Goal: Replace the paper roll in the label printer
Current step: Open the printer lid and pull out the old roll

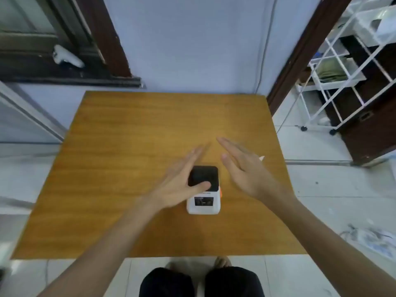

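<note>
Wood-grain worktop point(120, 168) carrying a small white label printer point(204, 197) with a black lid, standing near the front middle, an orange tab on its right side and a small dark window on its near face. The left hand point(181, 185) lies open and flat, fingers spread, its thumb resting on the black lid, so its grip closes on nothing. The right hand point(246, 168) hovers just beside the printer's right, palm open, fingers extended, apart from the printer, its grip likewise empty.
</note>
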Action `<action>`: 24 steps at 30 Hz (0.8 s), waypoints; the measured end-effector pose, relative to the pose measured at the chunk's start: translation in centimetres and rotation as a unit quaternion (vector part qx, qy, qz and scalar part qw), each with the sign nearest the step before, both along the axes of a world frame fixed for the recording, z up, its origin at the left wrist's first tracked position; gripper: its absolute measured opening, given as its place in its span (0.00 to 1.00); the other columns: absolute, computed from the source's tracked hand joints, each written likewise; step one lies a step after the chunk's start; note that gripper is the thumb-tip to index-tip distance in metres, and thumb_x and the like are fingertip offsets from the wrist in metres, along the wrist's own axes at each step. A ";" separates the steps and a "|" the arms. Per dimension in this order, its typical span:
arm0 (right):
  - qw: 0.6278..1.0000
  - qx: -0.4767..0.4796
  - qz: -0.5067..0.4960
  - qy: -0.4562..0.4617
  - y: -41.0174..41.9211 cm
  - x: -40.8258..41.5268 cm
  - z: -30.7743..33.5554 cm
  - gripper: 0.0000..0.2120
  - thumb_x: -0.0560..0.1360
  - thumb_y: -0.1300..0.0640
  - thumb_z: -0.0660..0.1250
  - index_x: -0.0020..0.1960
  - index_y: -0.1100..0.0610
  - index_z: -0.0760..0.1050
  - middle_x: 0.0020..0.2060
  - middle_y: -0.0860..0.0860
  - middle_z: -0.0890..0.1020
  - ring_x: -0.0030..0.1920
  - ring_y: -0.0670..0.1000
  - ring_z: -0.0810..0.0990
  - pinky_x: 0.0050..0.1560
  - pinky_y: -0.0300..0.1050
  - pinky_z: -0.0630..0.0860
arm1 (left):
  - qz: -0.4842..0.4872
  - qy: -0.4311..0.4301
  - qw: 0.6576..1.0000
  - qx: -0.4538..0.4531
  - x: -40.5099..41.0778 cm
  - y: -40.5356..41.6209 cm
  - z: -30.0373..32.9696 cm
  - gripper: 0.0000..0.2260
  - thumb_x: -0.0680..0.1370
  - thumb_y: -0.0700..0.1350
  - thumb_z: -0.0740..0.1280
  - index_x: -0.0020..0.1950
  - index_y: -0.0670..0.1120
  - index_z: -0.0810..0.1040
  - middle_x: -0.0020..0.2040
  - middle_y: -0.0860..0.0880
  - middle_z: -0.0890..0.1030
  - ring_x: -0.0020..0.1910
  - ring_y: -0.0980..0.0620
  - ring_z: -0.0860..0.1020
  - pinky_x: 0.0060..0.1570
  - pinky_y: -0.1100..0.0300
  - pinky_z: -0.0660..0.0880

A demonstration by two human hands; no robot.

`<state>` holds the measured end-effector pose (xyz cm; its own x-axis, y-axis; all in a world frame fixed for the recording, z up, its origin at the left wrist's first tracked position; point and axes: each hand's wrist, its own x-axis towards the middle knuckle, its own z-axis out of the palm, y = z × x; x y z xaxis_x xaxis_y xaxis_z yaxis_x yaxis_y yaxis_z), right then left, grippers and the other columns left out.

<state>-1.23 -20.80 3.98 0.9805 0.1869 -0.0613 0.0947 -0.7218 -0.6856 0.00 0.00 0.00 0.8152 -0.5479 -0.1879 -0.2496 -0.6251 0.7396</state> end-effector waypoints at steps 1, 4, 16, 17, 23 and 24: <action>1.000 0.019 -0.002 0.011 0.2 -0.6 -1.4 0.22 0.83 0.49 0.53 0.77 0.48 0.60 0.75 0.46 0.65 0.75 0.43 0.60 0.69 0.33 0.54 | -0.009 0.009 1.000 -0.013 -0.4 0.1 -1.2 0.40 0.77 0.63 0.67 0.68 0.79 0.34 0.76 0.69 0.43 0.76 0.66 0.45 0.77 0.49 0.48; 0.998 0.042 -0.005 0.041 0.2 -2.3 -5.9 0.23 0.82 0.49 0.54 0.77 0.47 0.59 0.75 0.43 0.64 0.74 0.39 0.59 0.73 0.36 0.56 | 0.001 0.014 1.000 0.000 -1.1 0.9 -5.7 0.47 0.70 0.69 0.70 0.71 0.75 0.33 0.79 0.64 0.42 0.78 0.65 0.42 0.78 0.47 0.48; 0.971 0.237 0.037 0.005 -0.8 -4.9 -12.4 0.24 0.80 0.55 0.58 0.75 0.47 0.61 0.71 0.39 0.71 0.71 0.35 0.67 0.70 0.33 0.63 | 0.025 -0.097 0.995 -0.027 -2.9 1.9 -9.3 0.55 0.57 0.71 0.74 0.66 0.81 0.33 0.67 0.81 0.49 0.72 0.74 0.53 0.69 0.70 0.54; 0.970 0.239 0.039 0.005 -1.0 -5.4 -12.6 0.24 0.81 0.57 0.58 0.75 0.47 0.61 0.69 0.37 0.72 0.70 0.34 0.67 0.68 0.31 0.63 | 0.026 -0.099 0.994 -0.032 -3.4 1.9 -9.4 0.55 0.57 0.71 0.74 0.66 0.81 0.33 0.67 0.80 0.50 0.73 0.73 0.54 0.70 0.68 0.54; 0.964 0.261 0.029 0.033 -1.1 -7.6 -12.3 0.27 0.79 0.69 0.59 0.74 0.49 0.64 0.63 0.34 0.75 0.66 0.33 0.72 0.63 0.29 0.69 | 0.046 -0.060 0.995 -0.062 -7.2 1.7 -8.9 0.54 0.59 0.71 0.75 0.65 0.81 0.33 0.72 0.71 0.58 0.75 0.66 0.58 0.75 0.55 0.58; 0.964 0.260 0.036 0.040 -1.1 -7.9 -12.3 0.29 0.78 0.71 0.60 0.74 0.49 0.63 0.64 0.35 0.74 0.66 0.34 0.72 0.63 0.29 0.69 | 0.051 -0.056 0.995 -0.067 -7.5 1.7 -8.9 0.54 0.58 0.71 0.75 0.65 0.81 0.34 0.74 0.69 0.59 0.74 0.65 0.60 0.75 0.54 0.60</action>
